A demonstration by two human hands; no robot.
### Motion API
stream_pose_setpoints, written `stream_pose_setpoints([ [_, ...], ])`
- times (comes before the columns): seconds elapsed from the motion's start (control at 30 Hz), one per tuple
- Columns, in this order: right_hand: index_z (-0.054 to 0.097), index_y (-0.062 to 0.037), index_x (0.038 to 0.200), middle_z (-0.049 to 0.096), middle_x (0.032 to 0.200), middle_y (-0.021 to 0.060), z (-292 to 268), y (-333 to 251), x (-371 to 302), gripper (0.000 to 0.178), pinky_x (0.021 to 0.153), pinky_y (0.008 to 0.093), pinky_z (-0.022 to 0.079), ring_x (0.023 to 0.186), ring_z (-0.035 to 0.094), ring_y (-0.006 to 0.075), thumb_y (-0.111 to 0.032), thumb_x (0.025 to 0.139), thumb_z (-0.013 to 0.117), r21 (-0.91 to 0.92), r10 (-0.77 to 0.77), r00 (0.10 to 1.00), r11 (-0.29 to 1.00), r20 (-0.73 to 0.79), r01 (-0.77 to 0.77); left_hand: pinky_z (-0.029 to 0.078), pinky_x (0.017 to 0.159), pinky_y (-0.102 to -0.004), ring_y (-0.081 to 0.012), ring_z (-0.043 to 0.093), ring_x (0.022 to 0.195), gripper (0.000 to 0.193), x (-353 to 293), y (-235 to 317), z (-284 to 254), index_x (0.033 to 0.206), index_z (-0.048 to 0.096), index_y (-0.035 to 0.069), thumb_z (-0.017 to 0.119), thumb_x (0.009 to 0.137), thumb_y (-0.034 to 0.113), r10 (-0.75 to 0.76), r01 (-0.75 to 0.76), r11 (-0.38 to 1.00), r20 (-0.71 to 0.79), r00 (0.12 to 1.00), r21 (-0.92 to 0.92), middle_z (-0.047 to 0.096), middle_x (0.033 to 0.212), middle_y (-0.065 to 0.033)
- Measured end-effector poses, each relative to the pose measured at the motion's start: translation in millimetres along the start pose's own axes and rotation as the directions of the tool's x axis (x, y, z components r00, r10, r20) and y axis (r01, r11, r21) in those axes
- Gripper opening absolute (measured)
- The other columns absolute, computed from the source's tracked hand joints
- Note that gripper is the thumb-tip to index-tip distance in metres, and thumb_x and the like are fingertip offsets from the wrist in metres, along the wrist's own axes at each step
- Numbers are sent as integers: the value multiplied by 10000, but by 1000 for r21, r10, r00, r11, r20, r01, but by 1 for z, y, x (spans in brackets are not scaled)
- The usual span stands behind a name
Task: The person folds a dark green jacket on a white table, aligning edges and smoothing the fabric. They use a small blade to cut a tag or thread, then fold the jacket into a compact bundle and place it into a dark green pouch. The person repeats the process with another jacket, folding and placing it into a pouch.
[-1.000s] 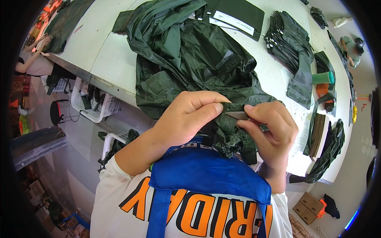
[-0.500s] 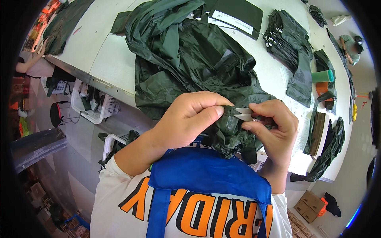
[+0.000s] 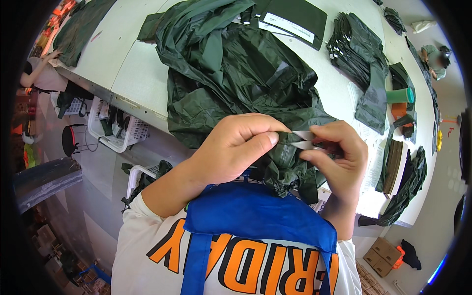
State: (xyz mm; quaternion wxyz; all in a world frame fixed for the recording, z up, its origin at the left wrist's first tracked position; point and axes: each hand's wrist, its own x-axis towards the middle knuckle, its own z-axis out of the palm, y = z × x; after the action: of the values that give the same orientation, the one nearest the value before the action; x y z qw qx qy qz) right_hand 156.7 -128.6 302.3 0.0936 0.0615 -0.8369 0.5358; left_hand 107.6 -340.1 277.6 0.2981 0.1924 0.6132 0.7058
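A dark green, shiny garment (image 3: 246, 73) lies crumpled on the table and hangs over its near edge toward me. My left hand (image 3: 236, 145) pinches a fold of it between thumb and forefinger. Close beside that pinch, my right hand (image 3: 339, 152) grips small metal thread snips (image 3: 305, 140). The two blades stand apart, and their tips point left at the cloth by my left fingertips. My right fingers hide the rest of the snips. Below both hands a gathered part of the garment bunches in front of my blue apron.
The white table (image 3: 140, 69) carries a stack of dark green pieces (image 3: 351, 49), a flat dark folder-like sheet (image 3: 295, 19) and a green cylinder (image 3: 400, 95). White baskets (image 3: 140, 132) stand below its left edge. Other people work at the far left and far right.
The snips' blades have spread wider apart, and the tips have come slightly nearer my left fingertips. My left hand keeps its pinch in the same place.
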Motion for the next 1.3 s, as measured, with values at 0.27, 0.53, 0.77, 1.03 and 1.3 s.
stream_pose_setpoints([
  [0.27,545,49,1146,623,1046,78,-2,44,-2,701,555,174,337,590,401,21,-401,692,833,593,205,979,786,17,-175,432,676,-225,-51,515,756,197,0,-4,3,1022,627,-14,491,937,102,71,-78,989,-64,995,-124,603,835,-8],
  [0.53,571,-25,885,552,810,-33,8,52,-18,310,730,205,400,780,492,54,-8,648,770,427,222,916,831,336,-358,435,824,-242,-96,552,902,300,-2,2,0,1173,499,-21,557,905,101,1,10,988,69,998,-156,573,1061,-63],
  [0.77,452,-52,750,432,689,39,27,36,-18,315,544,239,343,598,416,124,173,556,559,94,-186,937,970,-294,222,500,711,-361,-316,610,825,527,10,0,2,1144,506,64,663,663,-80,494,-173,686,-278,824,707,593,1021,-131],
  [1.03,612,-42,1058,615,990,-33,17,60,-19,355,549,181,366,639,435,20,34,725,710,443,305,944,835,124,-328,477,752,-310,-275,640,829,373,4,-44,-85,1037,581,28,562,672,-46,133,181,818,-485,864,547,649,905,-139],
  [1.3,626,-65,1091,632,1064,138,-55,233,-38,410,823,338,482,907,633,274,-2,687,602,-494,313,941,802,-131,-336,238,1127,-474,-321,273,1399,601,47,-28,-126,1425,371,91,603,905,282,120,-183,966,-306,944,-184,340,1485,-158],
])
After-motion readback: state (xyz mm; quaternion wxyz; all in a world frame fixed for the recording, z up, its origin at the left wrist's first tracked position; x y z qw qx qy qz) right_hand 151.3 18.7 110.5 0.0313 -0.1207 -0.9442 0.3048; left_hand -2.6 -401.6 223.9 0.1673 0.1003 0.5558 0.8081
